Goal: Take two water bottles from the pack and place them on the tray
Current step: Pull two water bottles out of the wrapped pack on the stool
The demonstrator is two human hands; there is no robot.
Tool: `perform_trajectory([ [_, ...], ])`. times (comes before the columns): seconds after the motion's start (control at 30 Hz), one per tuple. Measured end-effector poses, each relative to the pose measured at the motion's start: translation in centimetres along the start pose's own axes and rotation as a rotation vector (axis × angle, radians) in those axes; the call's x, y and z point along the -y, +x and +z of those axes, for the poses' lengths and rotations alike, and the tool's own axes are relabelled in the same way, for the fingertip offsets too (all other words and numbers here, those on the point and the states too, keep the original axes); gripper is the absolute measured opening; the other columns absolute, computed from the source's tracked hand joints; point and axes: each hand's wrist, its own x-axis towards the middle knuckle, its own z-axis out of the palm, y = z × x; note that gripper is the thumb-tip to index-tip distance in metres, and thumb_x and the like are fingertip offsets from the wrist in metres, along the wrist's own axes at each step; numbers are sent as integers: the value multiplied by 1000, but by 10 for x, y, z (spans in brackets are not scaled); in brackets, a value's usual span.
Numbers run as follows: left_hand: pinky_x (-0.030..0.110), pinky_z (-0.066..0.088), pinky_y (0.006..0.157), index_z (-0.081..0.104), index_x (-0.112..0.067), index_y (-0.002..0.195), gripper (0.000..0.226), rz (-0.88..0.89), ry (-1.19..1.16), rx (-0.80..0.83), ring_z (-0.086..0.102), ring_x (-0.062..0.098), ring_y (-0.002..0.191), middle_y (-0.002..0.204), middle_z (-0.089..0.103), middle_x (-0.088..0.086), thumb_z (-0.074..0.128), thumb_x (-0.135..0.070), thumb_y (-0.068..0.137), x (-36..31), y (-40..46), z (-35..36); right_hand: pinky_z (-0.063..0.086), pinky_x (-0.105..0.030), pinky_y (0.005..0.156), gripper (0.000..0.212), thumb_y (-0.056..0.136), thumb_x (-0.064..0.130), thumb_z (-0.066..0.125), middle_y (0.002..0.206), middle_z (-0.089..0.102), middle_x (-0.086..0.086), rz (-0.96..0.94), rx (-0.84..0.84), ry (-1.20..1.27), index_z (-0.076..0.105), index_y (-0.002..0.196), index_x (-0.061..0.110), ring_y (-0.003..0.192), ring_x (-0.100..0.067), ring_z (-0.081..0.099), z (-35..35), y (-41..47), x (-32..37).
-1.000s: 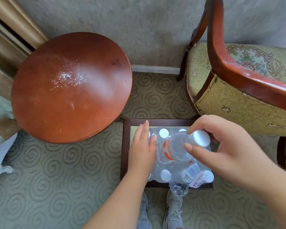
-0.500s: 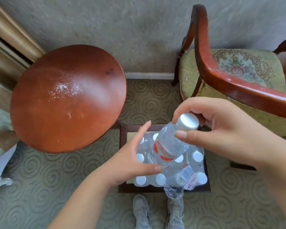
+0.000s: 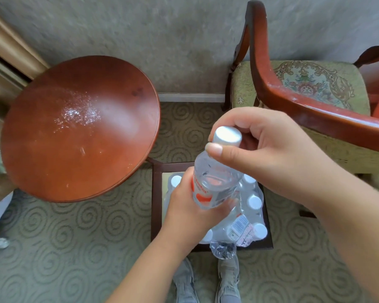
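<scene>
A clear water bottle [image 3: 216, 182] with a white cap and a red-and-white label is lifted above the pack. My right hand [image 3: 265, 154] pinches its neck just under the cap. My left hand [image 3: 188, 206] wraps the lower body of the same bottle from the left. Below them the shrink-wrapped pack [image 3: 247, 217] of white-capped bottles sits in a dark-framed square tray [image 3: 157, 206] on the carpet. Much of the pack is hidden by my hands and the bottle.
A round red-brown wooden table [image 3: 74, 132] stands to the left. An upholstered chair with a curved wooden arm [image 3: 293, 99] stands at the right. My grey shoes [image 3: 206, 281] touch the tray's near edge. Patterned carpet surrounds everything.
The bottle has risen up out of the pack, closer to the camera. My left hand left the pack's top and closed around the bottle's lower body.
</scene>
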Motion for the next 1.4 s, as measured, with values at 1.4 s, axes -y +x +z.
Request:
perform_trajectory([
  [1.4,34,57,89,63,-48,116,58,-100,-101,17,73,5,106,115,77,-13,90,-40,66,37,-14,-28,43,-14,81,15,85,24,78,91,64,-1,64,-463,-378,69,93,15,92,-10,61,-8,-54,-32],
])
